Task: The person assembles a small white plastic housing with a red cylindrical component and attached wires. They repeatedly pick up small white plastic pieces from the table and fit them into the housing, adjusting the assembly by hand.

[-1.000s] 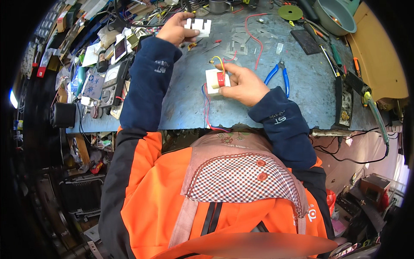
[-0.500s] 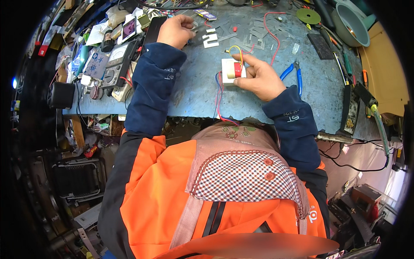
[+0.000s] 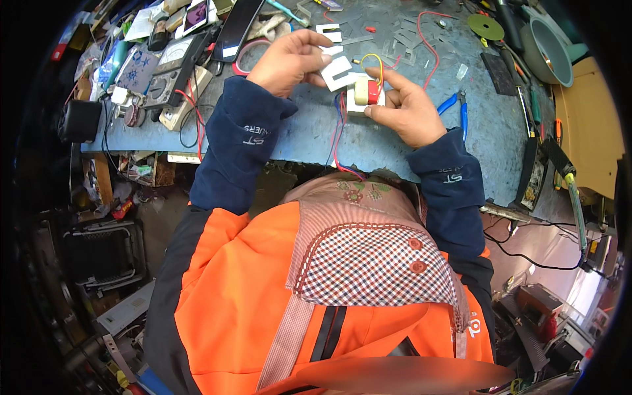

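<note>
Between the thumb and fingers of my left hand point(image 3: 288, 60) is a pale, E-shaped metal lamination point(image 3: 336, 74), tilted. Its slotted side is close to a small transformer point(image 3: 361, 92); I cannot tell whether they touch. My right hand point(image 3: 413, 110) grips that transformer from the right, thumb at the front edge and index finger on top. The transformer has a cream bobbin, red tape and pale core plates around it. A yellow lead point(image 3: 376, 60) loops above it, and red and blue leads point(image 3: 340, 128) run down toward the bench edge. Another pale lamination point(image 3: 328, 31) lies beyond my left hand.
Blue-handled pliers point(image 3: 463, 117) lie right of my right hand. Several grey laminations point(image 3: 405, 47) are scattered behind, beside a red wire point(image 3: 426, 41). An analog multimeter point(image 3: 172, 82), a dark phone point(image 3: 238, 29) and a tape roll point(image 3: 245, 58) crowd the left. A grey bowl point(image 3: 546, 51) stands back right.
My left hand has come nearer and right, from beside the dark phone to the transformer, and now holds a lamination. My right hand keeps its grip on the transformer. The view has shifted slightly.
</note>
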A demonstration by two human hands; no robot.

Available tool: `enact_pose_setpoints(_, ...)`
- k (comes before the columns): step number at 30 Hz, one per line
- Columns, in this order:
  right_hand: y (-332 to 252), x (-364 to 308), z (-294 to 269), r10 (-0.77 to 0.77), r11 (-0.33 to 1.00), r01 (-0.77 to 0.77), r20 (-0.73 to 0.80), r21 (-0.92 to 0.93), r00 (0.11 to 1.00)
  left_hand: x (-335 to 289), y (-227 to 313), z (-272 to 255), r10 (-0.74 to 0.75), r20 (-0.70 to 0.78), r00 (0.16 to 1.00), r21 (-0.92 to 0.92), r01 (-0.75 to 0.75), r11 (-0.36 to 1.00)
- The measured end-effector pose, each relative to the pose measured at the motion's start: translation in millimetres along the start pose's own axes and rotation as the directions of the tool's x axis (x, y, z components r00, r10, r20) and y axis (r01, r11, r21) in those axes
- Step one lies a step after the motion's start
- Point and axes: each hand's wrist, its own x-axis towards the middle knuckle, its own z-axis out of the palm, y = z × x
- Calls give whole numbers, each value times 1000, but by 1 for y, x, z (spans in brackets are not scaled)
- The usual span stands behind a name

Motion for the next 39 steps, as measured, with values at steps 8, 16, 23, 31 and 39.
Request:
enact_pose_setpoints(8, -7, -2, 4, 11, 1000, -11, -10, 27, 1000, -6, -20, 6, 30, 62, 998, 75, -35, 997)
enact_pose_setpoints(16, -4, 0, 2, 6, 999, -6, 11, 39, 1000, 3, -8, 18, 75, 68, 995, 347, -94, 933)
enact_pose_setpoints(23, -7, -2, -1, 13, 992, -18, 42, 125, 999, -2, -11, 24, 59, -18, 998, 269, -52, 962)
enact_pose_setpoints(31, -9, -2, -8, 47, 996, -56, 121, 66, 992, -29, -9, 26, -105, 90, 990, 31, 102, 994)
enact_pose_setpoints(39, -15, -5, -8, -7, 989, -19, 170, 149, 985, -29, -14, 44, 42, 97, 994, 227, -63, 972)
